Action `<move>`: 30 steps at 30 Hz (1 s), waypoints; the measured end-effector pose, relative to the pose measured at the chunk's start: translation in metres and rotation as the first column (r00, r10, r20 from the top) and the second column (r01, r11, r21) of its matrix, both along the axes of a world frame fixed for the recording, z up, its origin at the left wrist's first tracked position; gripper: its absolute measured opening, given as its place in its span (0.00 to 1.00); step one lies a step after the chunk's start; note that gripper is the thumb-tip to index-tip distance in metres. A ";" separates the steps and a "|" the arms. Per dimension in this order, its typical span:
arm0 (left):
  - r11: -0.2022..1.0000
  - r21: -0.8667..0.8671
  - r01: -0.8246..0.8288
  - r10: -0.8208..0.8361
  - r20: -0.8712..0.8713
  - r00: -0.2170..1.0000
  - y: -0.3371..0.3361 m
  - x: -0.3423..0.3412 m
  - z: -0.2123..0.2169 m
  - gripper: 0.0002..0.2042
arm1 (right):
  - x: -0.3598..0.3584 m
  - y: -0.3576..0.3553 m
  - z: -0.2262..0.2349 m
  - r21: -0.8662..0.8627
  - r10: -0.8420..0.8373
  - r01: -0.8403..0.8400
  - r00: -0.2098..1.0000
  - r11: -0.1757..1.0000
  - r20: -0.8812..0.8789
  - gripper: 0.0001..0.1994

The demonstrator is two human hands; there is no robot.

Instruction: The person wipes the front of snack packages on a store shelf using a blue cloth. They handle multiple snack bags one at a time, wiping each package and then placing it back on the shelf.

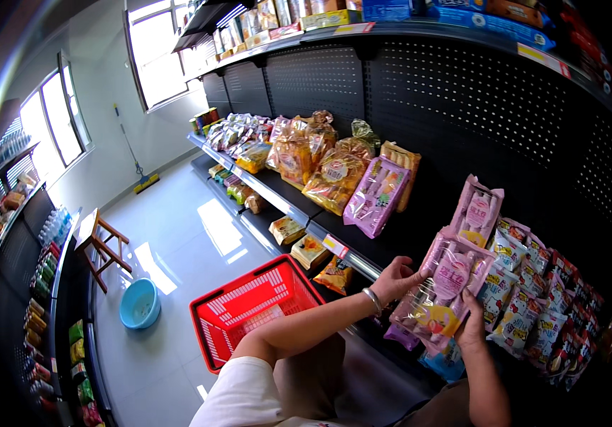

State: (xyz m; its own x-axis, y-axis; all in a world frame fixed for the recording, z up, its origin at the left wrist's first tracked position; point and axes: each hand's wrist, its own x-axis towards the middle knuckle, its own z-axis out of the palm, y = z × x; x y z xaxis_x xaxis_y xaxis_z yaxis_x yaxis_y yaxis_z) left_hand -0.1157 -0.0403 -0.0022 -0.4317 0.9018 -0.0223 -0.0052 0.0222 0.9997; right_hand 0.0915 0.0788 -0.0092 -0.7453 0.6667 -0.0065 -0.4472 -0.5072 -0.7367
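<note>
Between both hands, at the dark shelf edge, sits a pink snack packet: glossy film, flat and oblong, clear window low down showing orange pieces. Left hand grip is closed on its left edge, a metal bangle on that wrist; right hand grip is closed on its lower right corner, fingers wrapped behind. Packet is held tilted, just in front of the shelf, not resting on it. A second matching pink packet stands upright behind, already on the shelf; a third leans further left beside crinkly clear bread bags. Judged stage: one packet in hand, not yet set down. Red plastic basket, open mesh walls, stands on the shiny tiled floor below, apparently empty.
</note>
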 end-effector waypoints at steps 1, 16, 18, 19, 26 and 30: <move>0.999 0.013 0.050 -0.052 0.112 0.992 0.000 -0.015 -0.010 0.39 | -0.003 -0.009 0.008 -0.040 0.016 -0.016 1.000 0.999 -0.009 0.29; 0.995 0.068 0.075 -0.096 0.395 0.914 -0.003 0.039 -0.023 0.28 | -0.018 0.005 0.008 0.143 0.024 -0.063 0.965 0.988 0.260 0.35; 0.992 0.122 0.003 -0.059 0.453 0.890 -0.004 0.035 -0.022 0.27 | -0.015 0.002 -0.011 0.115 -0.014 -0.026 0.943 0.993 0.333 0.37; 0.989 0.146 -0.031 -0.044 0.479 0.877 -0.005 0.033 -0.020 0.26 | -0.014 -0.005 -0.015 0.106 -0.017 -0.024 0.930 0.994 0.366 0.39; 0.988 -0.103 -0.114 0.146 0.398 0.906 -0.014 0.007 0.007 0.23 | -0.018 -0.033 -0.013 0.039 0.056 -0.087 0.866 0.995 0.497 0.25; 0.972 0.181 0.150 -0.234 0.815 0.530 -0.025 -0.011 0.005 0.33 | -0.021 -0.032 0.010 0.081 0.096 -0.147 0.890 0.986 0.446 0.19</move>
State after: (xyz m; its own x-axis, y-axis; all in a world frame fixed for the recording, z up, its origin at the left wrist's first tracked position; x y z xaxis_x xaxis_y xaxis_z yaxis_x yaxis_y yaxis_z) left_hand -0.1271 -0.0648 0.0030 -0.0751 0.9768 -0.2006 -0.8339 0.0488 0.5497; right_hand 0.0708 0.0470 0.0007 -0.7587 0.5864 -0.2838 -0.0056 -0.4416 -0.8972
